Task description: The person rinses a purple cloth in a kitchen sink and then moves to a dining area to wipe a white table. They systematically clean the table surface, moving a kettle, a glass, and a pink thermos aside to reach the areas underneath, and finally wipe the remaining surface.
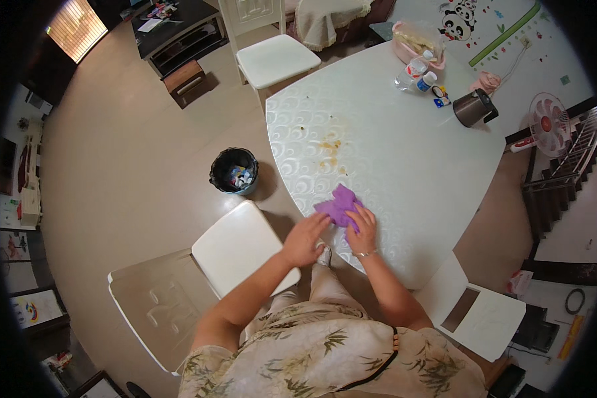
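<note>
A purple cloth (pixel 338 203) lies on the near edge of a white patterned table (pixel 404 152). My right hand (pixel 363 229) rests flat on the cloth's near right part. My left hand (pixel 305 239) touches the cloth's left edge at the table rim, fingers curled on it. Brownish stains (pixel 330 149) mark the tabletop a little beyond the cloth.
A white chair (pixel 235 247) stands at my left, another (pixel 272 56) at the table's far side, a third (pixel 477 312) at my right. A black waste bin (pixel 234 170) sits on the floor. A pink basket (pixel 414 43), bottles (pixel 414 73) and a metal kettle (pixel 474 107) occupy the far table end.
</note>
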The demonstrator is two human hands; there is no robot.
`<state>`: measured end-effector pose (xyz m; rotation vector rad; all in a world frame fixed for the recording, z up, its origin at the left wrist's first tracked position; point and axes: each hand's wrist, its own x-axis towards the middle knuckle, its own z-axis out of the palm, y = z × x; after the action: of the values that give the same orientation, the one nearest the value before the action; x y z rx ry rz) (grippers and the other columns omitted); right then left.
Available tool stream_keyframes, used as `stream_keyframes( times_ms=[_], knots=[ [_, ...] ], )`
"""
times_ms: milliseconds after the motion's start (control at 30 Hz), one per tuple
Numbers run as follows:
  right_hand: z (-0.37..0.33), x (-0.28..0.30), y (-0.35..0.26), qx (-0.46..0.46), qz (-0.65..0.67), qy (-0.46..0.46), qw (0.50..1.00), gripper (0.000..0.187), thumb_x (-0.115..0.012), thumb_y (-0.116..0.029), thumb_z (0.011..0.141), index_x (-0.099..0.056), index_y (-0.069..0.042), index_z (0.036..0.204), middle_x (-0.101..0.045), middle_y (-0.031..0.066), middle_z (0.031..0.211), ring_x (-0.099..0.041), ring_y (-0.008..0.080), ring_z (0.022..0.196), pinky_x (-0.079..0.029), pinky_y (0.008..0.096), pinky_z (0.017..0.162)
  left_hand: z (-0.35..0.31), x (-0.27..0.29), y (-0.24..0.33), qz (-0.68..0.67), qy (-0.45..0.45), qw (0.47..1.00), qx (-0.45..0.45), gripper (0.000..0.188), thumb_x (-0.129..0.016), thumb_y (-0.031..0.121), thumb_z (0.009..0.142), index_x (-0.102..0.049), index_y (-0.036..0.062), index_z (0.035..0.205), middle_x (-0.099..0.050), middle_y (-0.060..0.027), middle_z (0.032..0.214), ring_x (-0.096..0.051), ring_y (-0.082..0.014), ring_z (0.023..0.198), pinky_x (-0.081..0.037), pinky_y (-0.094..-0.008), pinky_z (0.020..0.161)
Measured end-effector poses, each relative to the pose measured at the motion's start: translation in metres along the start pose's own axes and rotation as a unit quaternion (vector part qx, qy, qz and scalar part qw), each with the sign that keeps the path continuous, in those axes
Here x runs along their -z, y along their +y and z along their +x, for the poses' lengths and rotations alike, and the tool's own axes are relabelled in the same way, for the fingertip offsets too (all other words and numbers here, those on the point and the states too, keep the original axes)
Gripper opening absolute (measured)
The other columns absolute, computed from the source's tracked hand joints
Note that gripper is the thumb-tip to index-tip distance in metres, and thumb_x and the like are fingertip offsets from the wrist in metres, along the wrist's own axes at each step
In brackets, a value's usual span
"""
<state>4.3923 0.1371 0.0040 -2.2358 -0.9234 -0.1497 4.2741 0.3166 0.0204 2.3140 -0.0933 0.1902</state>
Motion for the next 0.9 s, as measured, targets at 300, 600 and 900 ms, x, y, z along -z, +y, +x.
stream_keyframes(
  times_ms=[300, 600, 900],
  knots=[
    [0.015, 0.048, 0.037, -0.083, 0.148, -0.009, 0.985, 0.031, -0.056, 0.002, 0.075, -0.065, -0.005, 0.103, -0.06, 0.0137, 0.12, -0.053, 0.0332, 0.113, -0.041, 0.0399, 0.098, 0.012, -0.072, 0.049, -0.009, 0.056, 0.996, 0.068, 0.064, -0.065, 0.008, 0.073, -0.042, 0.0026, 0.133, -0.041, -0.0207, 0.137, -0.04, -0.0375, 0.127, -0.034, -0.0448, 0.104],
    [0.035, 0.09, 0.078, -0.044, 0.153, -0.072, 0.985, 0.054, -0.053, -0.001, 0.071, -0.054, -0.007, 0.125, -0.058, 0.0141, 0.121, -0.054, 0.0346, 0.109, -0.041, 0.0433, 0.096, -0.003, -0.097, 0.059, 0.019, 0.131, 0.976, 0.173, 0.055, -0.064, 0.003, 0.074, -0.049, 0.0037, 0.127, -0.047, -0.0193, 0.132, -0.044, -0.0375, 0.123, -0.038, -0.0443, 0.101],
    [-0.034, 0.092, 0.109, 0.075, -0.086, -0.309, 0.944, 0.069, -0.063, -0.024, 0.08, -0.034, -0.012, 0.142, -0.032, 0.0122, 0.146, -0.029, 0.0337, 0.132, -0.017, 0.0511, 0.11, -0.004, -0.101, 0.062, 0.087, 0.129, 0.968, 0.196, 0.052, -0.063, 0.001, 0.071, -0.052, 0.0034, 0.122, -0.05, -0.0177, 0.129, -0.047, -0.036, 0.12, -0.04, -0.0436, 0.099]
  ],
)
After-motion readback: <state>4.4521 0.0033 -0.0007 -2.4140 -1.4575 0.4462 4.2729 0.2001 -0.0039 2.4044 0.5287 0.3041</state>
